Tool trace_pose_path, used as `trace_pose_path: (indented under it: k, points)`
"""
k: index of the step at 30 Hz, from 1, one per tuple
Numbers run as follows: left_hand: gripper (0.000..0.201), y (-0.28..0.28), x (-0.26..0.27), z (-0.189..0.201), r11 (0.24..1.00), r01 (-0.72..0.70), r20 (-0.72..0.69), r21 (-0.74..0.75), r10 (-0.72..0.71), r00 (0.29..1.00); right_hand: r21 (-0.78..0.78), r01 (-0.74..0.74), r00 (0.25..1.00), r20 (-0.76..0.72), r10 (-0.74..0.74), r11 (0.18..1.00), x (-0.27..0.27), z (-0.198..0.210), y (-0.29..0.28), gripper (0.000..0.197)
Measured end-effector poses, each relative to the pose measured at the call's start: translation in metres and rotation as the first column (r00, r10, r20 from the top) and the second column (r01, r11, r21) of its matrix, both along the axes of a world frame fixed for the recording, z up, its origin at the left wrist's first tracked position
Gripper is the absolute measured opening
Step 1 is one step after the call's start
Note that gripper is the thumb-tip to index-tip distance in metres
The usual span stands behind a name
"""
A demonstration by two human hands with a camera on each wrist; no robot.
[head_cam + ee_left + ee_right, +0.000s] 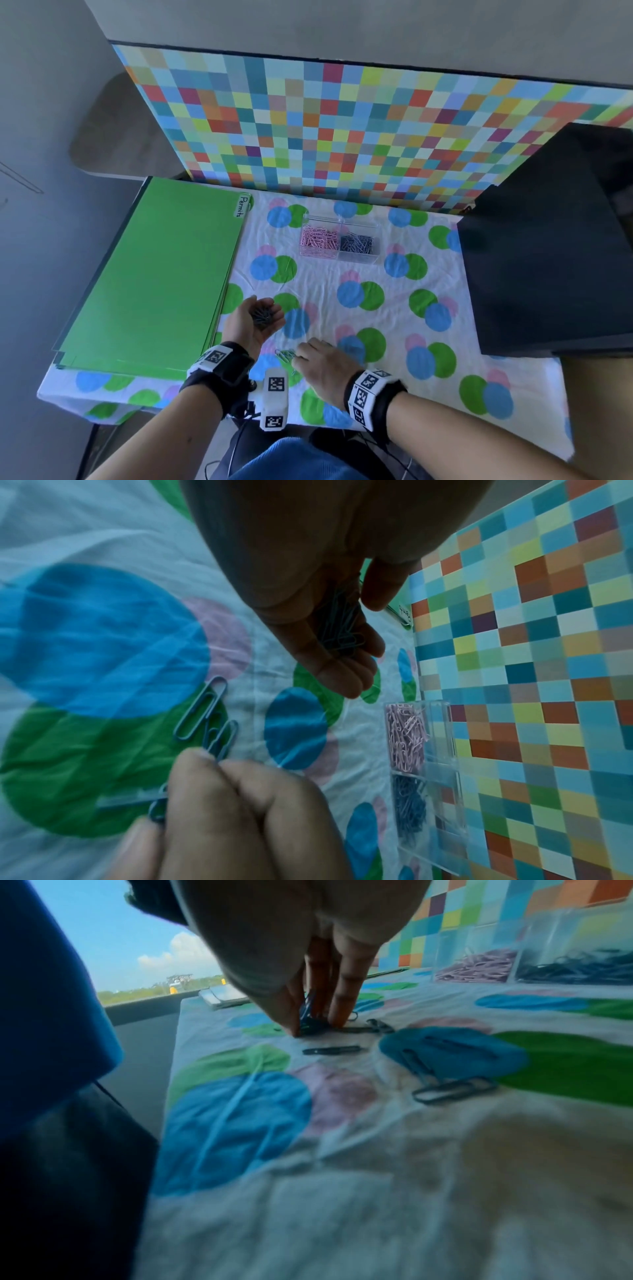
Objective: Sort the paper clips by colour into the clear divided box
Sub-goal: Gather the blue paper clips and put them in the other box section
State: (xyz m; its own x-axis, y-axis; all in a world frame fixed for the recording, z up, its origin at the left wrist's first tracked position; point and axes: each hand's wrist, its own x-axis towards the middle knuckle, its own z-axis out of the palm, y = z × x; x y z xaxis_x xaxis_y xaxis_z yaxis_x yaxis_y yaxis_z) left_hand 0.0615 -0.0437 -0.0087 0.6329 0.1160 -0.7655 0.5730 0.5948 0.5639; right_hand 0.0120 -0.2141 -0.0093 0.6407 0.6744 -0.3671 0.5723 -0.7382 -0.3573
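The clear divided box [376, 261] stands at the back middle of the dotted cloth, with pink clips [318, 240] in its left part and blue clips [359, 244] in its right part. My left hand [255, 318] is palm up and cupped above the cloth, and a small heap of blue clips [339, 631] lies in it. My right hand [320, 365] reaches down to the cloth just right of it, where its fingertips [337, 1015] pinch a few blue clips [308, 1012]. Other loose blue clips [452, 1089] lie on the cloth near it.
A stack of green folders [154, 274] covers the left of the table. A big black box [548, 240] fills the right side. A checked colour board [342, 120] stands upright behind the clear box. The table's front edge is close to my wrists.
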Motion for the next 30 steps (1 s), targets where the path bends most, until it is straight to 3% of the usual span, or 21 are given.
trace_pose_path:
  k: [4,7,10,12,14,18,21,24,27,30]
  points:
    - [0.033,-0.007,0.000,0.001,1.000,0.011,-0.014,0.001,-0.011,1.000,0.077,0.030,0.999,-0.028,-0.028,0.997,0.014,0.008,0.001,0.029]
    - [0.032,-0.014,0.000,0.001,0.999,0.021,-0.032,0.027,-0.020,0.999,0.117,0.224,0.975,-0.035,-0.221,0.967,0.026,0.007,-0.003,0.033]
    - [0.032,-0.021,0.003,-0.001,0.999,0.028,-0.053,0.037,-0.026,0.998,0.283,0.476,0.879,-0.124,-0.461,0.832,0.041,0.010,-0.010,0.023]
    - [0.033,-0.029,0.008,-0.001,0.999,0.040,-0.063,0.011,-0.039,0.997,0.383,0.551,0.831,-0.167,-0.531,0.741,0.052,0.019,-0.011,0.017]
    - [0.035,-0.041,0.013,0.001,0.996,0.070,-0.059,-0.052,-0.073,0.996,0.452,0.545,0.832,-0.189,-0.521,0.706,0.063,0.033,-0.008,0.017]
    - [0.041,-0.068,0.023,0.015,0.961,0.192,0.028,-0.199,-0.190,0.981,0.442,0.431,0.902,-0.175,-0.395,0.787,0.074,0.052,-0.007,0.027]
    - [0.035,-0.086,0.036,0.025,0.950,0.210,0.061,-0.230,-0.201,0.978,0.477,0.433,0.894,-0.118,-0.433,0.765,0.079,0.060,-0.022,0.029]
    - [0.027,-0.105,0.056,0.037,0.956,0.216,0.075,-0.200,-0.205,0.976,0.578,0.469,0.832,-0.036,-0.554,0.668,0.082,0.067,-0.045,0.034]
    - [0.028,-0.122,0.083,0.053,0.953,0.244,0.058,-0.182,-0.237,0.970,0.665,0.491,0.721,0.052,-0.691,0.563,0.084,0.070,-0.080,0.030]
    - [0.031,-0.136,0.112,0.061,0.954,0.245,0.094,-0.174,-0.232,0.968,0.618,0.570,0.651,0.063,-0.757,0.542,0.076,0.062,-0.113,0.031]
